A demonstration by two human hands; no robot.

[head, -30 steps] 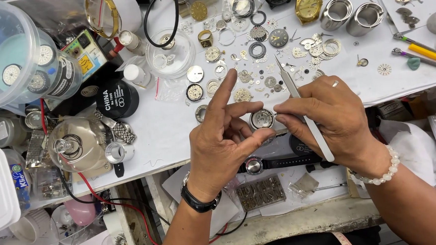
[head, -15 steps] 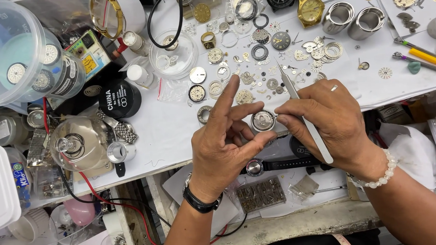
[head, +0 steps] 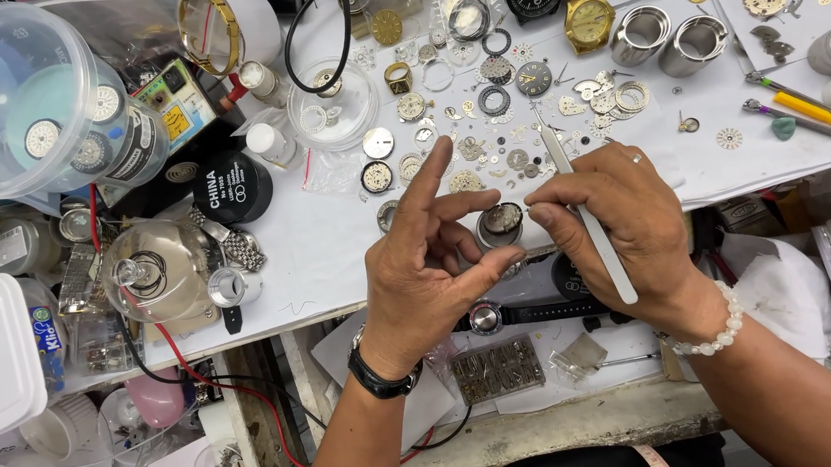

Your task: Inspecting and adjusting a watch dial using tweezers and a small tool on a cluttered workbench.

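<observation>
**Two hands meet over a small round watch part**

A black round tin with a white-lettered lid [head: 233, 187] sits left of centre on the table [head: 340, 247], which is covered in white paper. Above it lies a small rectangular device with a yellow and green label [head: 174, 112], partly under a clear plastic tub [head: 29, 93] that holds watch dials. At the far left edge stands a white plastic box [head: 0, 350], and beside it a blue-labelled bottle [head: 47, 340]. A gold wristwatch [head: 589, 16] and two steel cups [head: 671, 38] lie along the top right, with loose gears and rings scattered between.

The small round watch part [head: 502, 221] sits above the table's front edge, pinched between the thumb and middle finger of the left hand [head: 427, 271], whose index finger points upward. The right hand [head: 623, 223] is just beside the part on its right, thumb and forefinger tips reaching it. That hand also clasps white tweezers [head: 585, 220], which run diagonally across its palm. A black-strapped watch [head: 533, 313] lies below both hands.
</observation>
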